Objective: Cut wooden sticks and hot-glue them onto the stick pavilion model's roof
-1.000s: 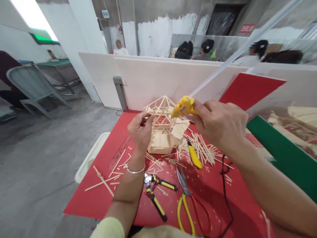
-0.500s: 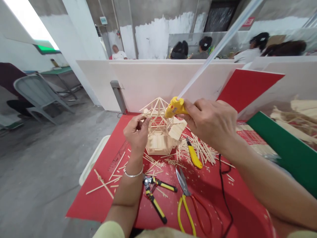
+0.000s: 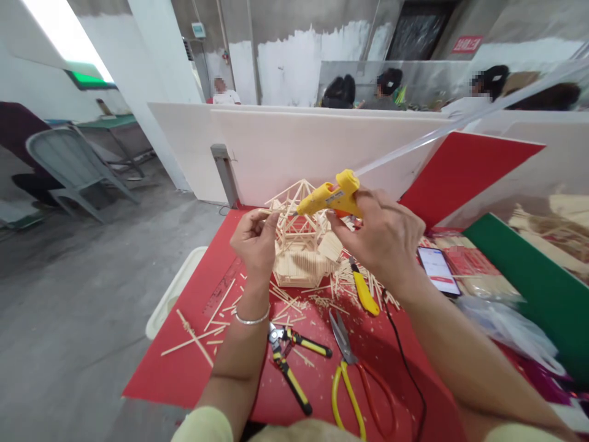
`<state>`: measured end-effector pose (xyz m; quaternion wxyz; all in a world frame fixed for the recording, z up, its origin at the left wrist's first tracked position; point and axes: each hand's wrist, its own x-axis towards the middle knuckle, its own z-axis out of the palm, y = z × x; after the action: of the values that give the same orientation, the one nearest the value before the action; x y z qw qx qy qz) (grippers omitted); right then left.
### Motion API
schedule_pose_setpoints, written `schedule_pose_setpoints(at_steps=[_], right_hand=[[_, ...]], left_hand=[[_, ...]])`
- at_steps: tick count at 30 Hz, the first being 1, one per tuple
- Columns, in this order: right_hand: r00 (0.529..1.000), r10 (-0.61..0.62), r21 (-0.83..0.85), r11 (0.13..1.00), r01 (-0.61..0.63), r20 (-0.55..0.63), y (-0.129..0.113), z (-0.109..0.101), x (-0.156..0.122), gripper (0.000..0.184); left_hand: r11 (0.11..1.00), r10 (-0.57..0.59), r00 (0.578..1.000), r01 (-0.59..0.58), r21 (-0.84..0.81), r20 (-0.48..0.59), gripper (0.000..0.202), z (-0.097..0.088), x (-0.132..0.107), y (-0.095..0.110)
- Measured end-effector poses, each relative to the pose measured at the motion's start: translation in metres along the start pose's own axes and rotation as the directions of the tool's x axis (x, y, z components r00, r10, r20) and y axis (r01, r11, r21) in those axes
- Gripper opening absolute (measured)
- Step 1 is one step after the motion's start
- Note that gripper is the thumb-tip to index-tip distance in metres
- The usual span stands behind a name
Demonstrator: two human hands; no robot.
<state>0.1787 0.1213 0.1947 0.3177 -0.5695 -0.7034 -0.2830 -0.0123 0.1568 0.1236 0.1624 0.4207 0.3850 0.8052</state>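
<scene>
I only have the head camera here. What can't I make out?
All in the head view:
Wooden piece in the left hand: length unclear, mostly covered by the hand.
Nozzle tip of the yellow glue gun: overlaps the stick model, so contact can't be told.
Phone: screen text too small to read.
Clear glue stick: far end cut off by the right edge.
</scene>
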Motion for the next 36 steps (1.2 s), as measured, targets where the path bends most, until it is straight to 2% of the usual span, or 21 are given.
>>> schedule_pose_setpoints(at_steps=[2, 4, 6, 9, 11, 13, 17, 23, 27, 32, 36], right_hand=[[0.997, 0.062, 0.012, 0.998, -0.062, -0.037, 0.001, 0.005, -0.005, 0.046], [0.988, 0.126, 0.048, 0.991, -0.122, -0.087, 0.002, 0.006, -0.011, 0.044], [0.978, 0.168, 0.118, 0.981, -0.154, -0.12, 0.001, 0.003, -0.016, 0.041], [0.974, 0.183, 0.206, 0.967, -0.153, -0.134, -0.004, -0.004, -0.021, 0.034], [0.974, 0.17, 0.213, 0.968, -0.135, -0.153, -0.008, -0.008, -0.024, 0.031], [0.975, 0.141, 0.199, 0.974, -0.106, -0.17, -0.011, -0.009, -0.027, 0.03], [0.981, 0.111, 0.206, 0.976, -0.077, -0.157, -0.01, -0.007, -0.034, 0.029], [0.977, 0.127, 0.198, 0.976, -0.092, -0.171, -0.003, -0.015, -0.042, 0.03], [0.977, 0.114, 0.194, 0.978, -0.078, -0.179, -0.001, -0.022, -0.045, 0.029], [0.976, 0.107, 0.195, 0.978, -0.069, -0.191, -0.002, -0.028, -0.047, 0.026], [0.973, 0.105, 0.18, 0.981, -0.068, -0.203, -0.002, -0.03, -0.048, 0.025]], left_hand=[[0.988, -0.093, 0.995, 0.098, -0.121, 0.045, 0.021, -0.002, 0.003, 0.002], [0.94, -0.216, 0.964, 0.248, -0.234, 0.155, 0.023, -0.006, 0.005, 0.005], [0.848, -0.343, 0.904, 0.415, -0.33, 0.256, 0.026, -0.011, 0.004, 0.008], [0.618, -0.515, 0.784, 0.62, -0.483, 0.348, 0.03, -0.016, -0.002, 0.015], [0.451, -0.589, 0.701, 0.698, -0.557, 0.401, 0.03, -0.017, -0.008, 0.021], [0.325, -0.631, 0.639, 0.733, -0.598, 0.44, 0.027, -0.017, -0.014, 0.026], [0.204, -0.672, 0.563, 0.765, -0.61, 0.481, 0.02, -0.018, -0.024, 0.036], [0.057, -0.705, 0.485, 0.767, -0.64, 0.518, 0.013, -0.014, -0.035, 0.048], [-0.025, -0.678, 0.457, 0.768, -0.64, 0.575, 0.014, -0.013, -0.039, 0.051], [0.022, -0.671, 0.48, 0.775, -0.632, 0.566, 0.013, -0.015, -0.042, 0.056], [0.016, -0.682, 0.465, 0.781, -0.624, 0.565, 0.016, -0.017, -0.043, 0.059]])
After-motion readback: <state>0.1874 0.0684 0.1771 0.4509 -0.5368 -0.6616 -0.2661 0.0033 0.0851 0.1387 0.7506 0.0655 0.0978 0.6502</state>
